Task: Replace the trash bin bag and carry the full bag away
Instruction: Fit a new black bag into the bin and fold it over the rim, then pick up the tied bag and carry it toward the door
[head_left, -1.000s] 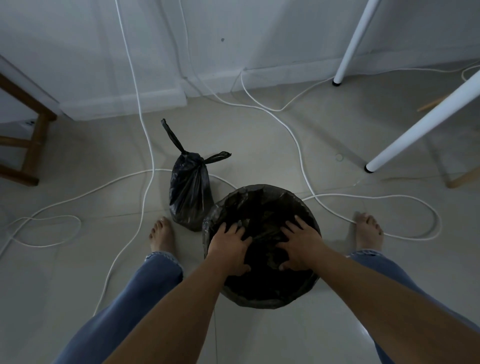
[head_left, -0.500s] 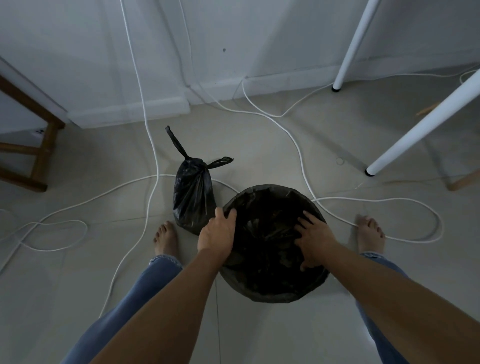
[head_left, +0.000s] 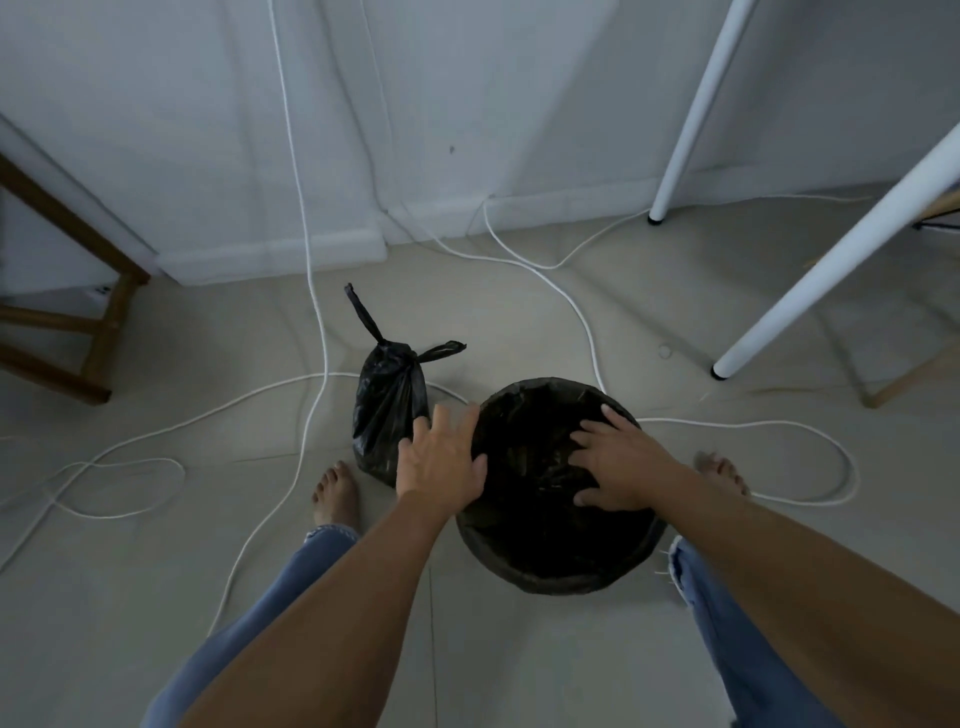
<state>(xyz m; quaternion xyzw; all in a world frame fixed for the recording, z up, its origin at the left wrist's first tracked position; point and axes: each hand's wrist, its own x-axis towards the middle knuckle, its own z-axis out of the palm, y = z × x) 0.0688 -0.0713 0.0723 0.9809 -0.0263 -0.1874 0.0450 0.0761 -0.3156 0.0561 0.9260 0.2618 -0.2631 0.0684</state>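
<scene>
A round trash bin (head_left: 550, 569) stands on the floor between my feet, lined with a fresh black bag that folds over its rim. My right hand (head_left: 615, 457) lies flat with spread fingers inside the bin's mouth, pressing on the liner. My left hand (head_left: 441, 457) hovers at the bin's left rim, fingers apart and holding nothing. Just left of the bin sits the full black bag (head_left: 389, 410), tied at the top with two knot ends sticking out. My left hand's fingertips overlap its right side.
White cables (head_left: 311, 270) loop across the tiled floor around the bin and both bare feet. Two white table legs (head_left: 810, 283) slant down at the right. A wooden stool frame (head_left: 98, 338) stands at the far left against the white wall.
My left hand left the liner's middle and moved left to the bin's rim beside the full bag. My right hand shifted right inside the bin. The view has risen a little.
</scene>
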